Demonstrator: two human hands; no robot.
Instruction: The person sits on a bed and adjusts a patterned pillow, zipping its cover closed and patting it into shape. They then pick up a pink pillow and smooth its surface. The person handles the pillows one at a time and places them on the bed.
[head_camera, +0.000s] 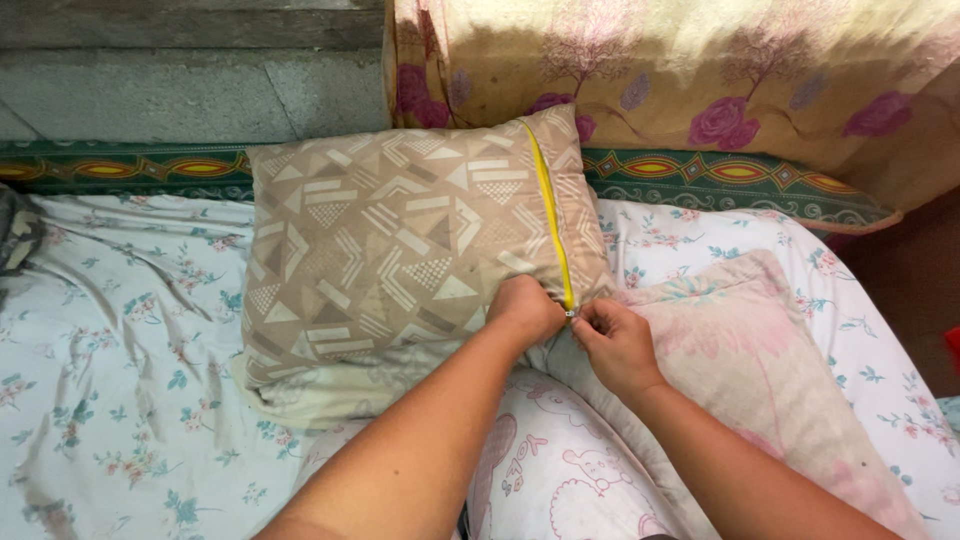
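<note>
zipper pull (569, 313) | pinched by right hand (612, 340) fingertips | left hand (525, 308) beside

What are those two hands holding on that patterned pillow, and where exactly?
The right hand pinches the slider at the near end of the yellow zipper. The left hand grips the brown patterned pillow at its corner beside that zipper end.
</note>
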